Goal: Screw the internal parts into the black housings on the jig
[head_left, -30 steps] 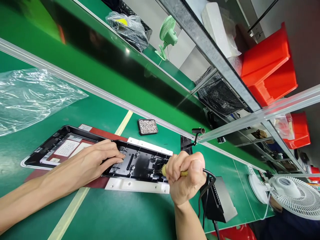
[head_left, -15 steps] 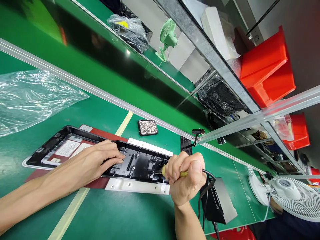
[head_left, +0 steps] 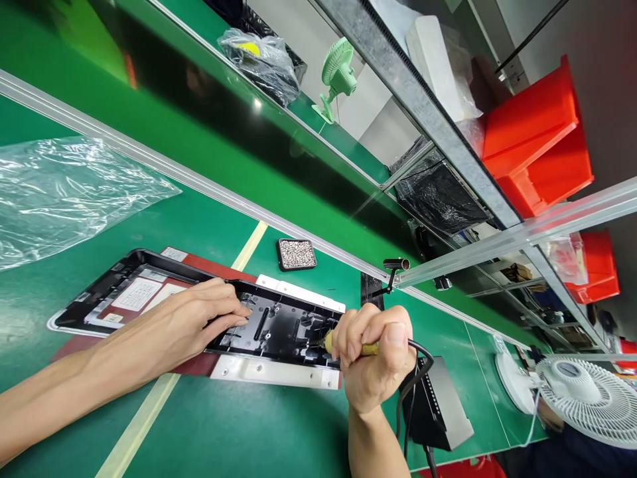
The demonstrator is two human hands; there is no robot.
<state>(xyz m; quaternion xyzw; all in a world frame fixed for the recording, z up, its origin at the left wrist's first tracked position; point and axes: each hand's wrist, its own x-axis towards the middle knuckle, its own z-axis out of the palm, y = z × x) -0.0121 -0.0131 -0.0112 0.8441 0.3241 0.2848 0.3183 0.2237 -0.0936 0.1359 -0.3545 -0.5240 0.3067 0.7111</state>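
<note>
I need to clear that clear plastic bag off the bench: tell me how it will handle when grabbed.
The bag looks like thin, wrinkled film lying flat on the mat, so probably floppy and very light. Its glossy surface suggests it may slip between fingers. The fan nearby could blow it about if running.

bright, even overhead light; glare streaks on the plastic sheet (head_left: pixel 64 192); sharp focus, strong wide-angle stretch at edges.

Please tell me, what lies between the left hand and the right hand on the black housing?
In the head view, only the black housing's open ribbed interior lies between left hand and right hand, which grips a yellow-handled tool.
</note>
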